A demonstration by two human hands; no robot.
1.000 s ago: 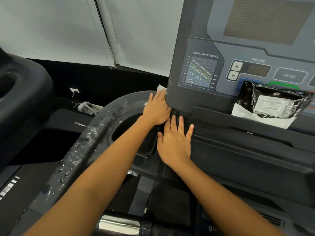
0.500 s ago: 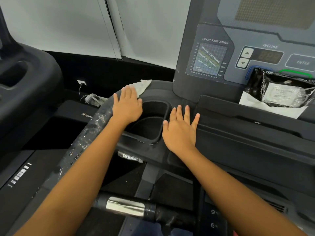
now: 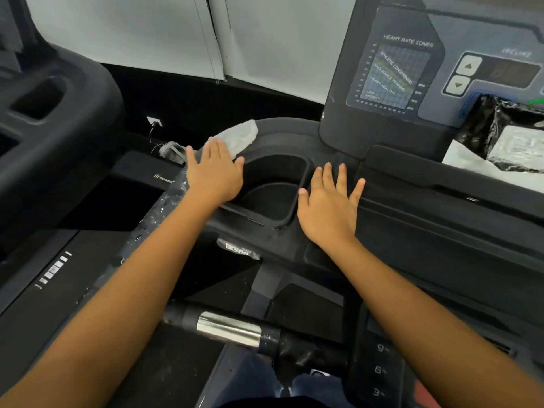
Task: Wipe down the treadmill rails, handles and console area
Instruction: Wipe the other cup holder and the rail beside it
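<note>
One white wipe (image 3: 239,136) has slid from the console (image 3: 379,128) corner to the bend beside the cup holder (image 3: 270,198), pressed under the flat-fingered left hand (image 3: 215,173), the right hand (image 3: 326,209) resting spread on the tray (image 3: 282,240): the droplet-flecked left rail (image 3: 159,210) looks next.

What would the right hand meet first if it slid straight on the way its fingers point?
Probably the lower edge of the console panel, which rises just beyond the fingertips of the right hand. The raised ledge beside it is also close; depth is unclear.
</note>
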